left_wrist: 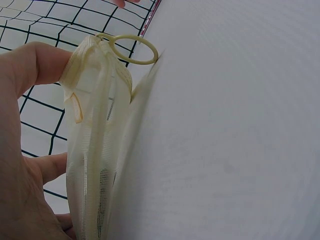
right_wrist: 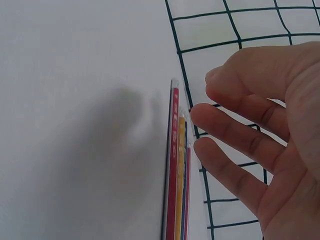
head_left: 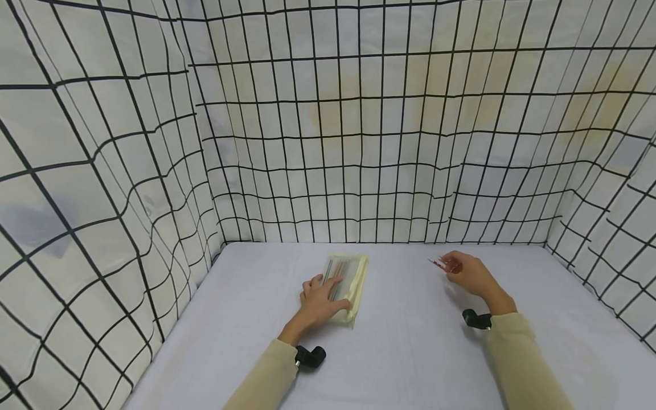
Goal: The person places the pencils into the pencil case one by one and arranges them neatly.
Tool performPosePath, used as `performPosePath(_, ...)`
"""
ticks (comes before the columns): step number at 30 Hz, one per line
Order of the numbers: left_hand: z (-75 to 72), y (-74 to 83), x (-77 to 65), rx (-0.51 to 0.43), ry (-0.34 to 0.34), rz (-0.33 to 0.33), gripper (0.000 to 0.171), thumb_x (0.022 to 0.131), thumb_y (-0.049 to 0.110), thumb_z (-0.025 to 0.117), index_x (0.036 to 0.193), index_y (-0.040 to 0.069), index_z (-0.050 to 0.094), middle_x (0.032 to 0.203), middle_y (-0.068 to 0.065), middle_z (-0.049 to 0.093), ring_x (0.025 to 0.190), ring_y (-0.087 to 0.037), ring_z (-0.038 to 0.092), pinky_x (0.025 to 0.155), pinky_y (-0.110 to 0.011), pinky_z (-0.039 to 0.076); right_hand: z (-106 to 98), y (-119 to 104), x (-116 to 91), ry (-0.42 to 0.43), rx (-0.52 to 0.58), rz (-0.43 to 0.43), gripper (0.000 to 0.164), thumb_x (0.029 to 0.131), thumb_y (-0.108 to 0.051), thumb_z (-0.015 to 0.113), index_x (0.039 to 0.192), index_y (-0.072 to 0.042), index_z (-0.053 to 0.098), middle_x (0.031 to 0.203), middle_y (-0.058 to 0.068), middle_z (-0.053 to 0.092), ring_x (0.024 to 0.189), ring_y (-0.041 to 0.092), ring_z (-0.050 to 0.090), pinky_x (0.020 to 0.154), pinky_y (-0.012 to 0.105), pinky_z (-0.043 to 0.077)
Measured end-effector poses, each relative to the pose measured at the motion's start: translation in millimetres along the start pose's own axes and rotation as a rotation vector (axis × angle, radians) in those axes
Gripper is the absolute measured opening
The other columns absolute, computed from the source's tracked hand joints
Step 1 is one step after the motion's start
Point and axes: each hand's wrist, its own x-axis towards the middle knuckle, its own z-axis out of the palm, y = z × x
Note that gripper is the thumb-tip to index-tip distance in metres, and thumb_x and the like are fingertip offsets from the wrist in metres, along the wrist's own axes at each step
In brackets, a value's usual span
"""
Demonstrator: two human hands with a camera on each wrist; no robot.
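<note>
My left hand [head_left: 320,302] lies over a pale-yellow translucent zip pouch [head_left: 351,270] at the middle of the table and grips it, thumb near one end. Thin striped sticks show through the pouch in the head view. In the left wrist view a yellow ring [left_wrist: 135,50] hangs at the zip end of the pouch. To the right, my right hand [head_left: 466,273] hovers by a few slim pencils, the ends of which show red and white. The right wrist view has a red pencil [right_wrist: 172,150] and a yellow pencil [right_wrist: 180,175] beside the loosely bent fingertips [right_wrist: 202,112], apart from them.
A white-covered table [head_left: 405,353] carries everything. Black netting [head_left: 359,134] over white sheeting rises along the back, left and right edges. A small black device is strapped on each wrist.
</note>
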Motion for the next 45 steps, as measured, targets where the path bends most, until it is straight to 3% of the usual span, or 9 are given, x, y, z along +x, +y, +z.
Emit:
performPosePath(6, -0.3, 0.1, 0.1, 0.001, -0.003, -0.002, 0.078, 0.077, 0.05, 0.071, 0.147, 0.019, 0.055, 0.157, -0.03, 0.032, 0.136, -0.045, 0.026, 0.105, -0.064, 0.025, -5, 6, -3, -0.02, -0.005, 0.021, 0.035, 0.091, 0.0, 0.065, 0.125, 0.003, 0.062, 0.104, 0.013, 0.07, 0.1, 0.031, 0.064, 0.081, 0.04, 0.051)
performPosePath(17, 0.2, -0.8, 0.1, -0.001, 0.0, -0.003, 0.078, 0.077, 0.049, 0.072, 0.147, 0.019, 0.056, 0.157, -0.03, 0.031, 0.135, -0.044, 0.026, 0.105, -0.063, 0.025, -10, 15, -7, -0.078, -0.065, 0.077, 0.047, 0.089, 0.0, 0.066, 0.136, -0.001, 0.058, 0.119, 0.02, 0.068, 0.109, 0.036, 0.063, 0.089, 0.052, 0.053)
performPosePath(27, 0.3, -0.5, -0.1, 0.009, 0.001, -0.004, 0.079, 0.076, 0.051, 0.072, 0.147, 0.02, 0.056, 0.158, -0.03, 0.031, 0.136, -0.045, 0.027, 0.106, -0.063, 0.025, -11, 23, -10, -0.092, -0.139, 0.089, 0.05, 0.091, 0.002, 0.063, 0.14, -0.003, 0.059, 0.127, 0.023, 0.066, 0.105, 0.033, 0.062, 0.085, 0.05, 0.052)
performPosePath(32, -0.2, 0.0, 0.0, 0.008, 0.001, -0.003, 0.079, 0.076, 0.05, 0.072, 0.147, 0.019, 0.055, 0.158, -0.03, 0.032, 0.136, -0.045, 0.027, 0.105, -0.063, 0.025, -13, 27, -11, -0.097, -0.161, 0.092, 0.052, 0.091, 0.002, 0.061, 0.143, -0.004, 0.057, 0.126, 0.023, 0.066, 0.1, 0.031, 0.061, 0.082, 0.046, 0.051)
performPosePath(45, 0.8, -1.2, 1.3, 0.01, 0.007, 0.005, 0.078, 0.077, 0.05, 0.072, 0.146, 0.019, 0.056, 0.156, -0.031, 0.033, 0.134, -0.045, 0.028, 0.103, -0.062, 0.027, -8, 30, -13, -0.102, -0.188, 0.089, 0.053, 0.089, 0.005, 0.061, 0.142, -0.003, 0.058, 0.118, 0.018, 0.07, 0.097, 0.029, 0.061, 0.084, 0.05, 0.05)
